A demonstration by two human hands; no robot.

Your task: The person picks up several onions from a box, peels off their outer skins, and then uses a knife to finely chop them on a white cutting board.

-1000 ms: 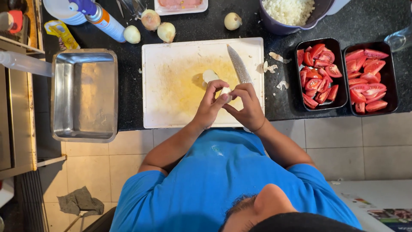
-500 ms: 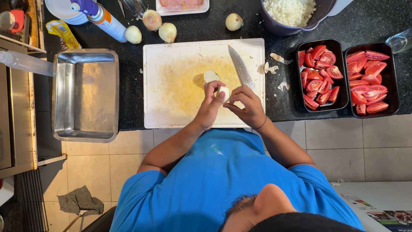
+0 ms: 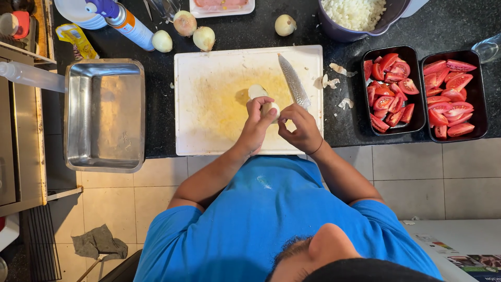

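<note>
My left hand (image 3: 257, 125) grips a peeled onion half (image 3: 270, 108) above the stained white cutting board (image 3: 209, 68). My right hand (image 3: 300, 128) sits right beside it, fingertips at the onion, and holds a knife (image 3: 293, 81) whose blade points away from me over the board. A second pale onion piece (image 3: 255, 91) lies on the board just beyond my left fingers.
An empty steel pan (image 3: 104, 115) sits left of the board. Two black trays of tomato wedges (image 3: 394, 89) (image 3: 454, 94) stand at the right. Whole onions (image 3: 203, 37), a spray can (image 3: 128, 23) and a purple bowl of chopped onion (image 3: 355, 15) line the back. Onion skins (image 3: 334, 78) lie beside the board.
My hands have stayed at the same spot on the board; the fingers have shifted slightly around the onion half. The knife blade has hardly moved.
</note>
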